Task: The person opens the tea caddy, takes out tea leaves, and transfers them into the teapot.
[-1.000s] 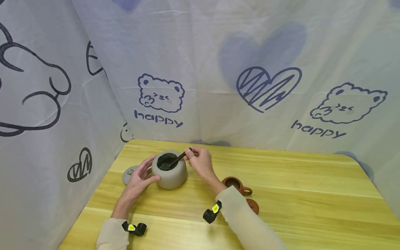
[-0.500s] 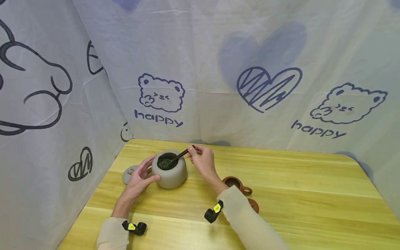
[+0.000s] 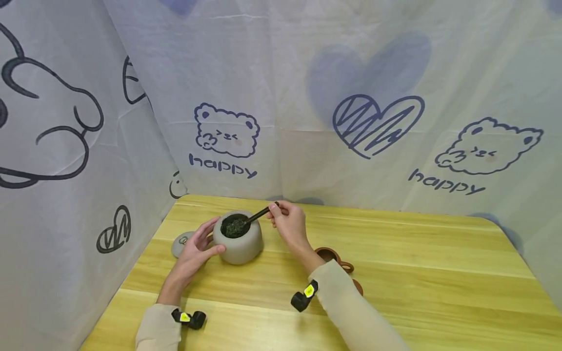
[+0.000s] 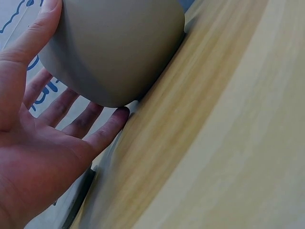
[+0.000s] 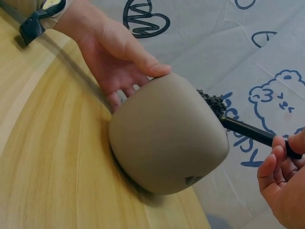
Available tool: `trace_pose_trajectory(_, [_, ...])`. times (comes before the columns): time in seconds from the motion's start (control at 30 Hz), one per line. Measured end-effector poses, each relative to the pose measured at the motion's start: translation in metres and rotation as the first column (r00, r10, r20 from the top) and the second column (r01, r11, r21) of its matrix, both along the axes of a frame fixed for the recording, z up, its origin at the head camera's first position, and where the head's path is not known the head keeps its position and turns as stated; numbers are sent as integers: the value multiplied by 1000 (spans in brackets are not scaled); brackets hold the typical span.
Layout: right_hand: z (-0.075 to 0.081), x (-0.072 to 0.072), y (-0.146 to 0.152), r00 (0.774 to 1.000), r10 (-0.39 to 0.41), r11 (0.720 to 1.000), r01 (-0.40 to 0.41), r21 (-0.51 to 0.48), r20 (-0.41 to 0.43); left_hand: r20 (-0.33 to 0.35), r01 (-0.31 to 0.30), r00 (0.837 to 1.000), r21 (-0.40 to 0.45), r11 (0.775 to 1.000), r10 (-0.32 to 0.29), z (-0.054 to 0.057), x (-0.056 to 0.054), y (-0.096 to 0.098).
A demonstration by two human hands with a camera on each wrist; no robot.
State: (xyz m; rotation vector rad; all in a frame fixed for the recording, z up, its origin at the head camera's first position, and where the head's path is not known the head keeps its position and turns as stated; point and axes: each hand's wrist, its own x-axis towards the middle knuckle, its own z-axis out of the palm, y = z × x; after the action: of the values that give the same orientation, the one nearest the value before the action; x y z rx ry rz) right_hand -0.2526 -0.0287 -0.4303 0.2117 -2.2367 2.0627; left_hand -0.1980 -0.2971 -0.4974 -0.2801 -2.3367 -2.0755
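Note:
A rounded grey tea jar [image 3: 242, 252] stands on the table, its mouth uncovered. My left hand [image 3: 193, 256] steadies it from the left, thumb at the near side and fingers spread around the far side. Between thumb and fingers, my right hand [image 3: 291, 227] pinches a dark spoon [image 3: 260, 214] by the end of its handle. The spoon slants down to the jar's mouth. In the right wrist view, dark dried tea leaves [image 5: 213, 101] are heaped at the spoon's end, just above the rim. The bowl of the spoon is hidden under them.
The jar's grey lid [image 3: 179, 245] lies left of it, partly behind the left hand. A small reddish-brown clay pot [image 3: 347, 266] with a side handle sits behind the right forearm. Nearby, a reddish-brown round piece [image 3: 358, 286] is mostly covered by the sleeve. A printed curtain [image 3: 303, 161] hangs behind the table.
My right hand has drawn the spoon up and to the right, and leaves now show heaped in the jar's mouth. The left hand and the jar have stayed in place.

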Motion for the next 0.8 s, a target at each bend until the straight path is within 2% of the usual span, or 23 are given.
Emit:
trace_pose_trajectory(0.27, [0,0,3,1000,-12,1000,12,-1,-11,-4,-3,1000,-11,1000,3,0,-1,0])
trace_pose_trajectory(0.6, [4,0,9,1000,-15,998,14,-67,-18,-8,3,1000,1,1000,-3,0,-1,1])
trace_pose_trajectory(0.8, [6,0,13,1000,-12,998,10,-62,-29,-13,3,1000,5,1000,-3,-2,-2,0])
